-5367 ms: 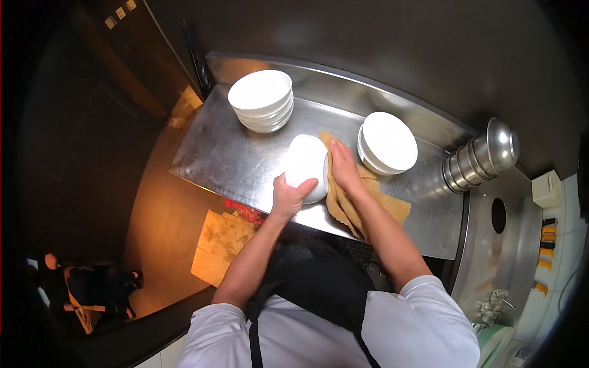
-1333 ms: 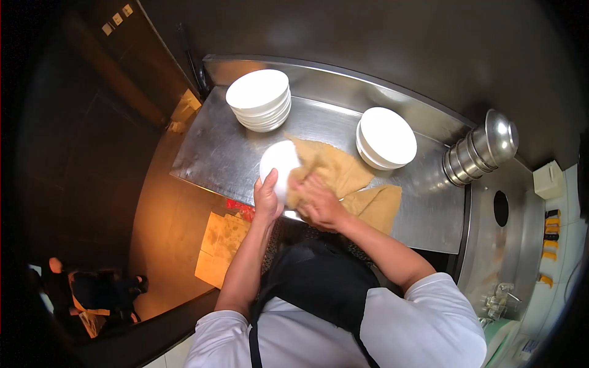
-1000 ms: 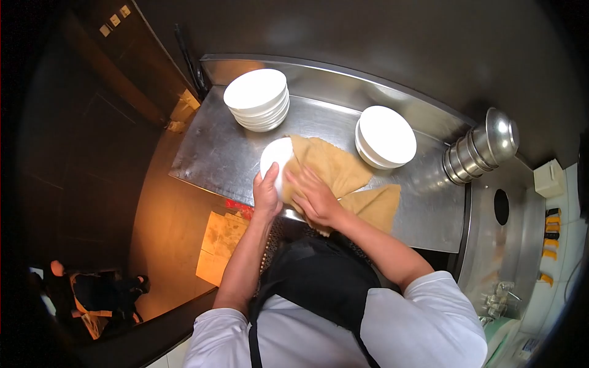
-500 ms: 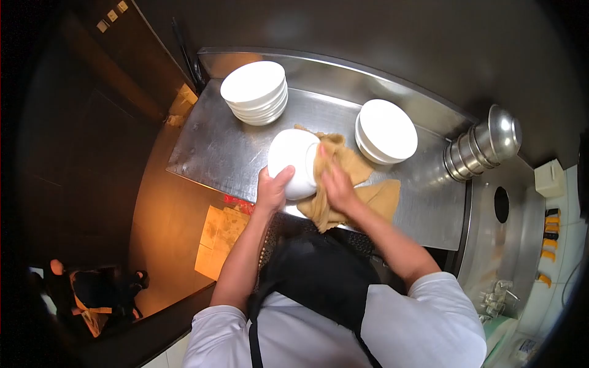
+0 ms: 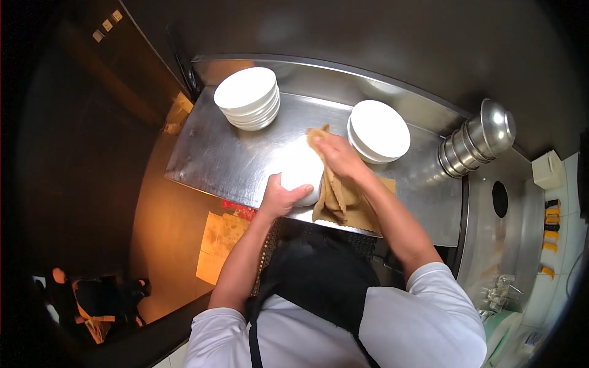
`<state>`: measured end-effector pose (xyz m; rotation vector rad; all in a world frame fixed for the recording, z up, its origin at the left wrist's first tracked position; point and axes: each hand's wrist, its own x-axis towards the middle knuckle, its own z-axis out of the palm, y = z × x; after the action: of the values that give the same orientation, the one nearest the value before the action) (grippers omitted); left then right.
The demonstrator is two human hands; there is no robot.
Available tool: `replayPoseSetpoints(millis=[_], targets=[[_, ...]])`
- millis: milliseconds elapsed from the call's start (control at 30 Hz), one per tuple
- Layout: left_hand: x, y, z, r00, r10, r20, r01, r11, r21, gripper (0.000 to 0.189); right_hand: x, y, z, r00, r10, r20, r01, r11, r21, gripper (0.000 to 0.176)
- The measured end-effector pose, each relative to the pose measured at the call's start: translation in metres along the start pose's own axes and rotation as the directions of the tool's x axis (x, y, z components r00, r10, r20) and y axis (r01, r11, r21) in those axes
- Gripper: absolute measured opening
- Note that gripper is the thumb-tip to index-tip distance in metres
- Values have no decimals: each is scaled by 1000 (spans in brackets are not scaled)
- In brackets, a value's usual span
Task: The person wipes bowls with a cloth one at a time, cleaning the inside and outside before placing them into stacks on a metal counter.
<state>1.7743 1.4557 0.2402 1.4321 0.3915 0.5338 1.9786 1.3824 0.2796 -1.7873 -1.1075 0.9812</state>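
A white bowl (image 5: 299, 165) is tilted over the front part of the steel counter, its lower rim in my left hand (image 5: 282, 195). The thumb of that hand lies over the bowl and the fingers are behind it. My right hand (image 5: 334, 153) is closed on a tan cloth (image 5: 338, 195) at the bowl's upper right edge. The cloth hangs from this hand down to the counter's front edge. Behind the bowl to the left stands a stack of white bowls (image 5: 248, 98). Close beyond my right hand is a shorter stack of white bowls (image 5: 379, 132).
The steel counter (image 5: 202, 147) has a raised back edge. Several nested metal bowls (image 5: 478, 138) lean at its right end. A sink (image 5: 521, 245) with a tap (image 5: 504, 291) is farther right. Flattened cardboard (image 5: 218, 245) lies on the floor at left; a person (image 5: 101, 300) is at lower left.
My right hand has moved up and left with the cloth to the bowl's upper edge. The bowl has turned in my left hand, its foot ring no longer facing right. The view has shifted slightly.
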Motion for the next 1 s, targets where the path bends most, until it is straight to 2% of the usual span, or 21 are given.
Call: replayPoseSetpoints(millis=[33,67,133,200,233,300,367,433,467,500,533,567,600,667,700,800,833,867,900,967,1000], targets=[[0,-2,0,1000,-8,11,8,1000,16,30,-12,-38,0,995,-102,10,103,987,-123,44],[-2,-4,0,999,-25,23,24,999,33,31,1,-15,19,872,-485,-63,452,848,-278,44],[0,-4,2,1000,28,-8,-28,999,-24,23,-26,-25,41,750,-661,-28,570,666,-481,43],[-4,-4,-10,982,136,128,-169,940,297,24,-52,3,53,703,-707,-82,597,648,-473,46],[-3,-3,-12,990,79,118,-106,965,240,25,-56,16,53,677,-729,-106,613,637,-468,47],[-8,-5,-8,993,-49,109,36,993,115,29,-49,30,47,733,-622,-274,593,782,-190,49],[-9,0,-5,994,-47,97,38,995,88,32,-29,35,39,804,-430,-410,508,856,97,46],[-5,-2,-4,994,-3,109,-3,998,61,36,-4,12,10,967,-202,-155,231,952,199,47],[-4,-7,-1,999,-20,25,21,999,-37,35,2,1,2,997,-78,-11,78,971,224,48],[-3,-14,2,997,-48,-60,40,990,-137,34,6,-8,6,994,-105,-24,104,994,-18,45],[-2,-21,3,986,-89,-143,53,969,-240,33,-3,-21,22,964,-241,-110,233,969,-80,43],[0,-28,2,978,-128,-163,59,927,-371,32,-2,-17,47,891,-412,-190,365,900,-238,42],[1,-32,3,974,-113,-194,23,909,-416,32,-4,-9,66,783,-578,-228,464,789,-403,41],[-1,-37,4,958,-81,-274,-68,867,-494,34,-26,-8,83,715,-645,-270,514,747,-422,43],[-5,-36,3,955,-124,-269,-56,817,-574,42,-36,-8,93,679,-676,-288,541,725,-426,44],[1,-39,-11,877,-326,-354,17,756,-655,50,-64,33,109,673,-727,-138,566,626,-536,53],[5,-38,-11,887,-305,-346,-36,701,-712,53,-67,43,104,728,-671,-140,517,671,-532,53],[6,-38,-12,890,-306,-339,-35,695,-718,52,-59,55,95,798,-543,-262,452,826,-336,49],[3,-34,-12,889,-316,-331,-23,692,-721,52,-46,65,87,861,-370,-349,357,928,-103,46],[0,-24,-8,884,-326,-336,21,744,-668,51,-18,57,70,951,-106,-289,143,984,110,40],[2,-18,-7,898,-316,-307,56,773,-631,52,-4,38,52,981,-33,-190,45,997,60,38]])
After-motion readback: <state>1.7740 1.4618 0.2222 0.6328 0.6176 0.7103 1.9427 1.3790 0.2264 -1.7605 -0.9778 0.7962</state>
